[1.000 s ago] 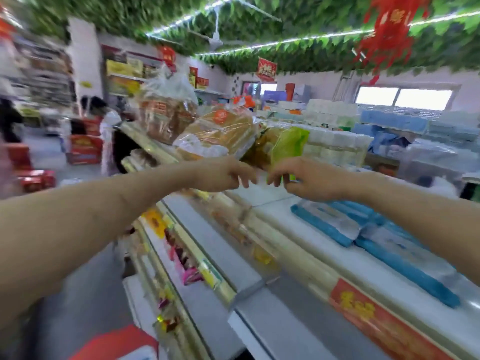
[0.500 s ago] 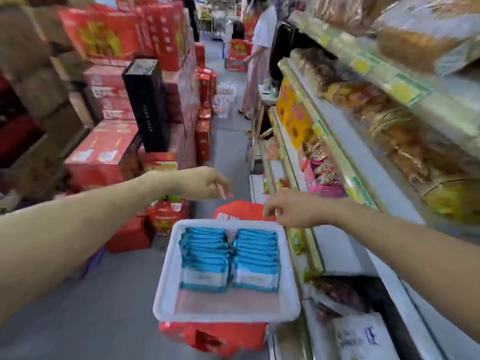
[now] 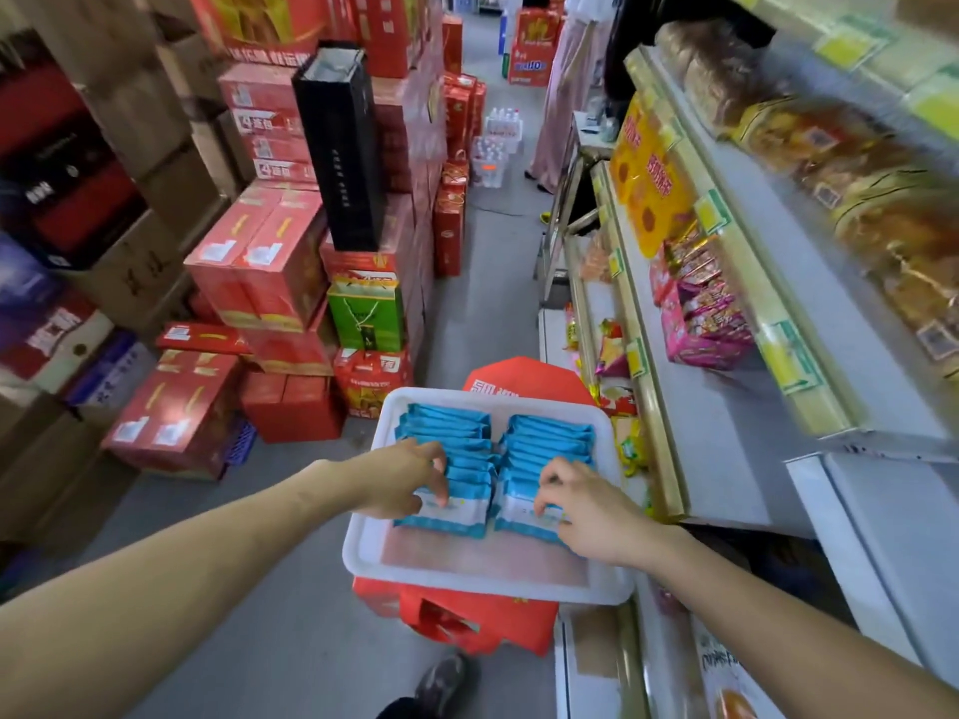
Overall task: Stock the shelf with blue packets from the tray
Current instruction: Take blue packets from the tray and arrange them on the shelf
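Note:
A white tray [image 3: 467,568] rests on a red box [image 3: 482,620] in the aisle. It holds two rows of blue packets, a left row [image 3: 446,433] and a right row [image 3: 550,433], standing on edge. My left hand [image 3: 405,480] is on the front of the left row, fingers curled over the nearest packets. My right hand [image 3: 581,505] is on the front of the right row, fingertips pinching the nearest packet's top edge. Neither packet is lifted. The shelf [image 3: 737,407] stands to the right.
Stacks of red cartons [image 3: 259,262] and a black box [image 3: 342,142] fill the left side. The shelf unit on the right carries bread, pink snack packs [image 3: 700,313] and yellow packs. A person [image 3: 560,96] stands far down the aisle. My shoe [image 3: 441,682] is below the tray.
My view swung from the upper shelf down to the tray. Both hands came down from above the tray's far rim onto the front packets of the two rows.

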Demonstrator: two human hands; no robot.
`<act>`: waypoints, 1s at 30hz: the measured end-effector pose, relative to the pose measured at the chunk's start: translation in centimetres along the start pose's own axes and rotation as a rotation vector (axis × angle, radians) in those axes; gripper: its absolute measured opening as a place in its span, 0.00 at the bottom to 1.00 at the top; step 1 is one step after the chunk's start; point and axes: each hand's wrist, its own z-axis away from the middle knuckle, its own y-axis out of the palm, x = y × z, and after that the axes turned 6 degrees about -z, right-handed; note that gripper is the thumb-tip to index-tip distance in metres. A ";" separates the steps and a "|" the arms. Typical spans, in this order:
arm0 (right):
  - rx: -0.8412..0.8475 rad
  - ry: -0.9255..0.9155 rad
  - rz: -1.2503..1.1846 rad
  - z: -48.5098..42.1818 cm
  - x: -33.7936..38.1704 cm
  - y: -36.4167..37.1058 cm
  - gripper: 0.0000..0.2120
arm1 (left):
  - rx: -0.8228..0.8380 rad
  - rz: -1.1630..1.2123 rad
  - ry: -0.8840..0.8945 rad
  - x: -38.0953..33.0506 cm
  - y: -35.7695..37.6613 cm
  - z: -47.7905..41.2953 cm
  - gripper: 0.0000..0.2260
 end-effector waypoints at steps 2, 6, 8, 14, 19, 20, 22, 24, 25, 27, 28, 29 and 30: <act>-0.008 0.015 -0.041 0.0 0.3 0.3 0.14 | 0.025 0.012 0.008 -0.2 0.2 0.0 0.20; 0.100 0.011 -0.061 0.0 0.8 0.9 0.15 | 0.076 0.027 0.028 -0.6 0.8 0.0 0.20; 0.166 0.001 -0.051 0.0 1.0 1.2 0.16 | 0.096 0.009 0.041 -1.1 1.3 -0.1 0.20; 0.282 -0.006 -0.085 -0.4 1.5 2.0 0.20 | 0.009 -0.004 0.063 -1.9 3.3 -0.6 0.20; 0.298 0.015 -0.089 -0.6 1.4 2.0 0.21 | 0.007 0.038 0.066 -2.2 3.5 -0.8 0.16; 0.298 0.021 -0.086 -0.6 1.5 2.1 0.20 | 0.008 0.047 0.064 -2.3 3.5 -0.9 0.16; 0.296 0.029 -0.087 -0.7 1.5 2.1 0.20 | 0.017 0.054 0.066 -2.6 3.5 -1.1 0.15; 0.293 0.034 -0.090 -0.7 1.5 2.2 0.20 | 0.046 0.048 0.059 -2.8 3.7 -1.2 0.15; 0.293 0.037 -0.092 -0.7 1.5 2.2 0.20 | 0.066 0.043 0.049 -2.8 3.9 -1.3 0.16; 0.295 0.039 -0.093 -0.6 1.6 2.2 0.20 | 0.094 0.037 0.034 -3.0 4.0 -1.4 0.17; 0.294 0.041 -0.092 -0.6 1.7 2.1 0.20 | 0.100 0.030 0.033 -3.0 3.9 -1.5 0.17; 0.291 0.041 -0.092 -0.5 1.7 2.2 0.19 | 0.106 0.015 0.034 -3.1 3.9 -1.7 0.16; 0.289 0.043 -0.089 -0.5 1.7 2.1 0.19 | 0.114 -0.006 0.031 -3.2 3.9 -1.7 0.16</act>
